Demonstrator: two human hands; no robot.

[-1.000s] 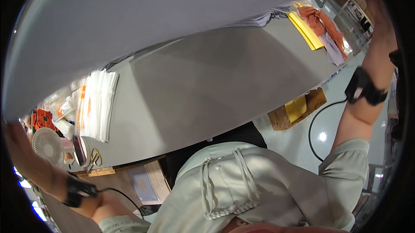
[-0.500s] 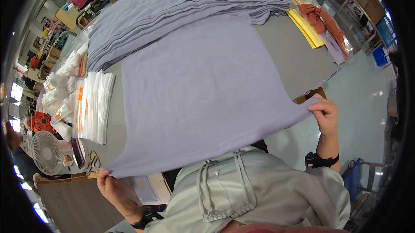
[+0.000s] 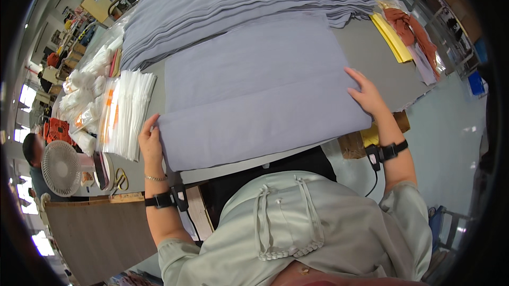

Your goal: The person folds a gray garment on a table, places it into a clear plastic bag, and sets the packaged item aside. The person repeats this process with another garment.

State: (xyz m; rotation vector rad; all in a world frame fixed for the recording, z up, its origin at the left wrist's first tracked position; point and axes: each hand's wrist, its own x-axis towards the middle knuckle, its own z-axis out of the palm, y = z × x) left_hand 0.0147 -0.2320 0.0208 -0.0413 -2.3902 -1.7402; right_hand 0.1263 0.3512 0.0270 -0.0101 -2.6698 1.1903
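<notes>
Grey cloth (image 3: 254, 95) lies flat on the table (image 3: 371, 58), near edge folded over into a band along the front. Left hand (image 3: 150, 140) at the fold's left end, fingers together, curled on the edge, likely pinning that end. Right hand (image 3: 366, 95) flat on the right end, fingers slightly spread, pressing down, likely to keep the fold square. Stack of same grey cloth (image 3: 238, 5) behind it. Plastic bags (image 3: 127, 111) left, yellow sheets (image 3: 391, 37) right.
</notes>
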